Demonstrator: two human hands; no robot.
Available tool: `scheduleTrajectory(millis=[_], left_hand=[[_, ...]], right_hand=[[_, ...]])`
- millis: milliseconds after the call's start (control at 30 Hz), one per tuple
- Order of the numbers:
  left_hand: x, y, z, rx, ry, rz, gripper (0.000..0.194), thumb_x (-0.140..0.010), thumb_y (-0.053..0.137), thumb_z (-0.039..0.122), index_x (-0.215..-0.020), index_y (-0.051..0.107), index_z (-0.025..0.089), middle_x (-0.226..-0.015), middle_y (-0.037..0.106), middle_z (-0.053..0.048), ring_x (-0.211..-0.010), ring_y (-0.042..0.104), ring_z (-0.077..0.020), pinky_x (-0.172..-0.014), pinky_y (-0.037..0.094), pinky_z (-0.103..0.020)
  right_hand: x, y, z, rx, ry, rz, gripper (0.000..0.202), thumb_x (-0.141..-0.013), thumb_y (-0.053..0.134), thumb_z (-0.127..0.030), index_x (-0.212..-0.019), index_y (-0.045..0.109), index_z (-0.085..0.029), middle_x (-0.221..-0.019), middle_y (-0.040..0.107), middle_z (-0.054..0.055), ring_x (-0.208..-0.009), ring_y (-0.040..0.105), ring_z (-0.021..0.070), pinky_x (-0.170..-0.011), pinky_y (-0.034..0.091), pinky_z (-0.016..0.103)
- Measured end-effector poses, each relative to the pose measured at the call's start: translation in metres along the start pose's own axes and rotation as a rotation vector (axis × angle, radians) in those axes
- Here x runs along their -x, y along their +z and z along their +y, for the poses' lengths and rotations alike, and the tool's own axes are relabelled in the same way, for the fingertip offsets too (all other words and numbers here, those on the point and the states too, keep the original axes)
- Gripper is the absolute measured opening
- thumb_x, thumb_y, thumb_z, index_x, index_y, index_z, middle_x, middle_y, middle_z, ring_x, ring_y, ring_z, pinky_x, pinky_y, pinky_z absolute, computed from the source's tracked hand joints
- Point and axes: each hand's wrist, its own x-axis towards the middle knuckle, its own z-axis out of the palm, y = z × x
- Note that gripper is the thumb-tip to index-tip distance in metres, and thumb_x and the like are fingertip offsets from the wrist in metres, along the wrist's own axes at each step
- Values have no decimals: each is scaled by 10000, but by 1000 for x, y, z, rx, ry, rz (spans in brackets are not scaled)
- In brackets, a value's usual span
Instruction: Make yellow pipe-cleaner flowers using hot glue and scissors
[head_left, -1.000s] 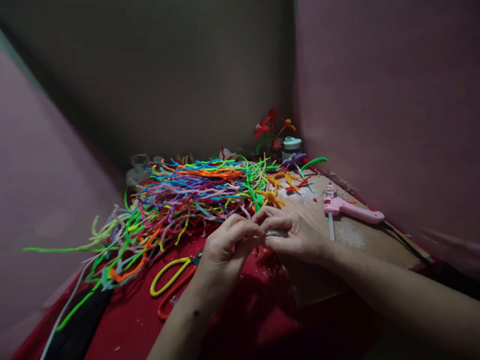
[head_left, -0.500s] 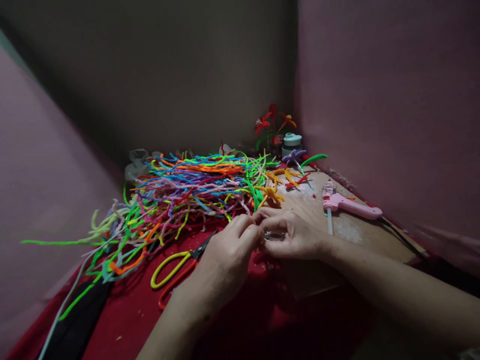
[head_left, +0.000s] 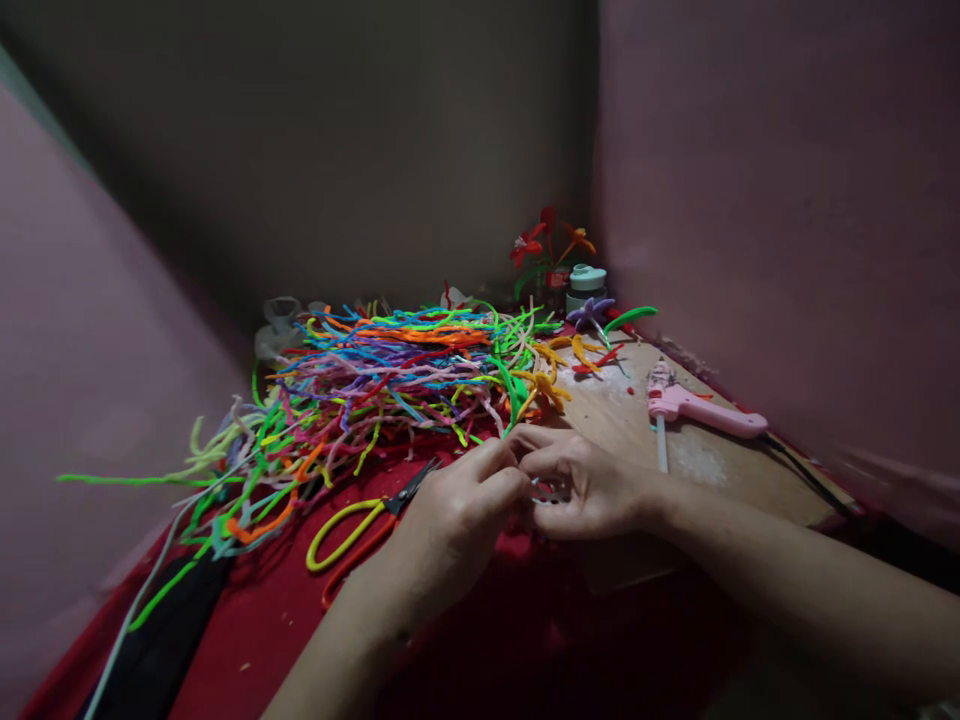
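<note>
Okay, biggest stuff first: a red cloth [head_left: 262,640] carries all this, with a brown board [head_left: 750,480] on its right side and a heap of fuzzy stems [head_left: 390,365] beyond the hands, off the board's left edge. The left hand [head_left: 461,510] is over the cloth, the right hand [head_left: 592,480] over the board's left edge. Left fingers are curled and bunched, tips hidden, so can't tell what they pinch; the right thumb and fingers curl to meet them, with a small gap inside. The pink glue gun [head_left: 679,402] lies along the board's right edge, the scissors [head_left: 394,503] on the cloth by the left wrist (blades point away, at least). Smallest is the pale piece [head_left: 553,490], seen in the right hand's gap by the board's left edge; gripped or not, no idea. For fiddly fingertip work like this I'd brace one hand, let the other do the fine moves, and keep the tips close. Its long axis seems to run crosswise, hand to hand, but both ends are hidden, so I can't call which way it points.
</note>
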Motion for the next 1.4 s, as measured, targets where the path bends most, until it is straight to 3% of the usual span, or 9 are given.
scheduleTrajectory(millis=[233,433,567,700,867,1033,1167,1267,1400], left_hand=[[1,0,6,-225,54,-39,167,-863,394,78,-860,548,141,-862,566,-67,-718,508,-147,-606,434,-255],[-1,-1,17,-496,-59,-152,214,-792,400,8,-891,549,124,-849,576,-95,-714,521,-201,-583,461,-312],[0,2,17,-441,-139,-171,237,-782,373,-4,-870,539,140,-860,564,-90,-726,508,-197,-608,446,-319],[0,-3,13,-55,-320,-84,153,-809,393,58,-794,497,170,-810,537,-42,-675,471,-146,-590,401,-271],[0,-10,4,1042,-654,-163,95,-748,578,201,-725,496,160,-587,483,33,-483,423,-70,-454,358,-192],[0,14,1,1741,-760,-176,307,-609,607,107,-909,555,148,-601,554,16,-368,413,-52,-299,306,-143],[-2,23,2,1527,-817,-154,144,-654,608,146,-789,561,128,-520,545,19,-324,413,-54,-281,271,-136],[-3,3,6,1253,-890,55,126,-714,634,209,-741,525,154,-514,504,54,-352,376,-26,-329,253,-121],[2,-31,19,982,-754,185,143,-780,589,311,-760,535,180,-543,484,63,-396,386,-40,-369,272,-152]], right_hand=[[1,2,3,89,-44,-16,110,-691,566,-99,-757,627,-162,-878,535,44,-808,546,143,-731,479,279],[2,4,4,184,-41,-5,131,-716,554,-122,-818,634,-139,-904,564,80,-792,558,159,-724,490,299],[3,4,4,295,-25,31,91,-712,560,-136,-796,592,-149,-871,578,88,-772,550,172,-688,487,307],[3,2,2,346,-133,89,131,-764,586,-220,-863,584,-133,-876,571,115,-804,535,190,-719,482,330],[4,3,-3,385,-306,232,239,-778,626,-277,-962,540,-151,-893,567,110,-818,532,183,-695,495,314],[7,7,-13,433,-513,297,283,-780,639,-265,-998,531,-120,-886,572,112,-787,551,179,-690,500,321],[18,3,-23,436,-486,335,207,-780,605,-190,-966,535,-133,-883,559,94,-812,556,173,-715,506,309],[31,-5,-20,458,-310,379,261,-767,633,-172,-1009,541,-148,-919,547,91,-839,551,168,-718,506,296],[51,-13,-2,643,-108,271,229,-785,650,-260,-950,593,-112,-899,553,118,-808,549,198,-689,503,339]])
